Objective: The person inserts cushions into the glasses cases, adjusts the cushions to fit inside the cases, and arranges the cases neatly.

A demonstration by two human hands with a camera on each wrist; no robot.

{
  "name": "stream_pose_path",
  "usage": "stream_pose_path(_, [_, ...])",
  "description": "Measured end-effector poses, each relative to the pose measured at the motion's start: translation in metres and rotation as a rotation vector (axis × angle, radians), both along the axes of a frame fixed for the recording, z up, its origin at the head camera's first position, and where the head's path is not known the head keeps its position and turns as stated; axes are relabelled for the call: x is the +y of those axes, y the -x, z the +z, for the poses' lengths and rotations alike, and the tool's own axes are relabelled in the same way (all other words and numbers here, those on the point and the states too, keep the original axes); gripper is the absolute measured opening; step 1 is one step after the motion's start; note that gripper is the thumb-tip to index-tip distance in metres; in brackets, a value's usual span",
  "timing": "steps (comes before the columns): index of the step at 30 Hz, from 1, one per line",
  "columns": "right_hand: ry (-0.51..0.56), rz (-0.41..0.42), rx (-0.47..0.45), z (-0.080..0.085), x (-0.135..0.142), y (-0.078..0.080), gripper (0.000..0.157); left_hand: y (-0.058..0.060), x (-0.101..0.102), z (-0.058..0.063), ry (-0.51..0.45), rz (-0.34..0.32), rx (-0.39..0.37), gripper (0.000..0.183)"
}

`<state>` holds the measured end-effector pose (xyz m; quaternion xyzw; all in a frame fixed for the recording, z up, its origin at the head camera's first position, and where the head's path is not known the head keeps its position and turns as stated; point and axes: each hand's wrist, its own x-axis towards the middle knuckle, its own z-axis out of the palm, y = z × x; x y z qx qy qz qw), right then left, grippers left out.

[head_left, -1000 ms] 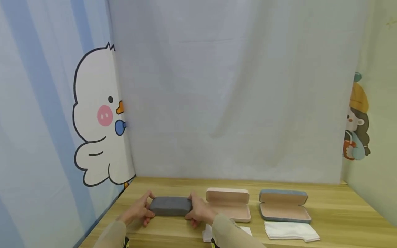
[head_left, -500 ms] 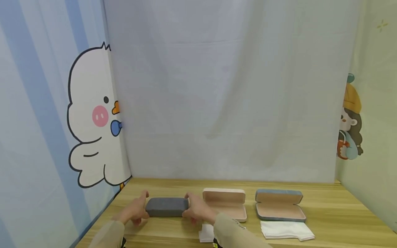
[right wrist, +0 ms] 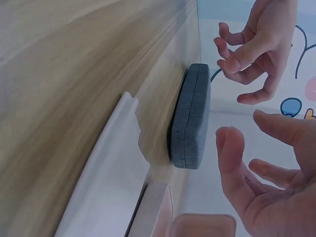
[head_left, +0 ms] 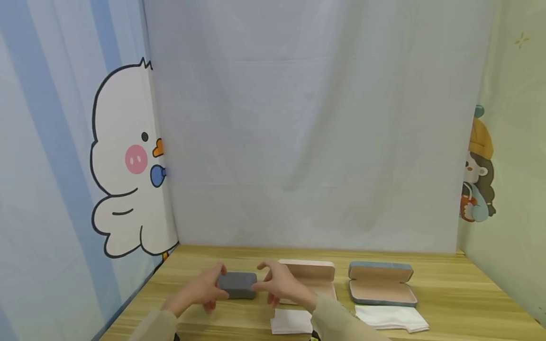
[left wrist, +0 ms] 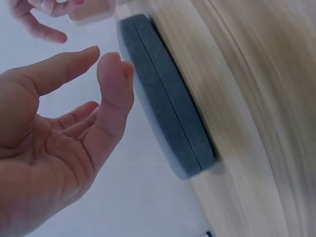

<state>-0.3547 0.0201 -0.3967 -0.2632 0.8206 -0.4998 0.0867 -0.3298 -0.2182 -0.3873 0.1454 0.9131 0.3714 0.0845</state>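
A dark grey-blue glasses case [head_left: 240,285] lies closed on the wooden table, its lid seam visible in the left wrist view. My left hand [head_left: 204,288] hovers in front of the case's left end and hides it in the head view. With loosely bent fingers, that hand [left wrist: 64,108] is apart from the case [left wrist: 165,96] and holds nothing. Just off the case's right end, my right hand [head_left: 281,284] hovers with thumb and fingers spread. In the right wrist view a gap separates this hand [right wrist: 276,177] from the case [right wrist: 191,116].
To the right, a pink-white glasses case [head_left: 309,271] stands open, partly behind my right hand, and a blue glasses case [head_left: 381,289] stands open beyond it. Folded white cloths lie before them, one at the left [head_left: 291,322] and one at the right [head_left: 391,318]. A pale curtain [head_left: 315,142] hangs behind.
Earlier both hands held the grey-blue case by its ends. They have let go and come away from it; both have shifted right, the left across the case's left end. The case stays on the table.
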Motion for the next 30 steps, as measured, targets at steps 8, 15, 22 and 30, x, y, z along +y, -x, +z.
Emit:
stream_pose_path(8, [-0.012, 0.022, 0.043, 0.006, 0.026, -0.013, 0.047, -0.014, 0.027, 0.002, -0.068, -0.049, -0.034, 0.043])
stream_pose_path(15, [-0.003, 0.014, 0.083, 0.001, 0.059, -0.025, 0.047, -0.018, 0.053, -0.01, -0.143, -0.087, -0.131, 0.044])
stream_pose_path(22, [-0.001, -0.005, 0.091, -0.002, 0.09, -0.034, 0.045, -0.024, 0.075, -0.025, -0.377, -0.093, -0.286, 0.045])
stream_pose_path(30, [-0.03, -0.102, -0.034, -0.011, 0.14, -0.041, 0.053, -0.028, 0.088, -0.041, -0.551, -0.117, -0.407, 0.048])
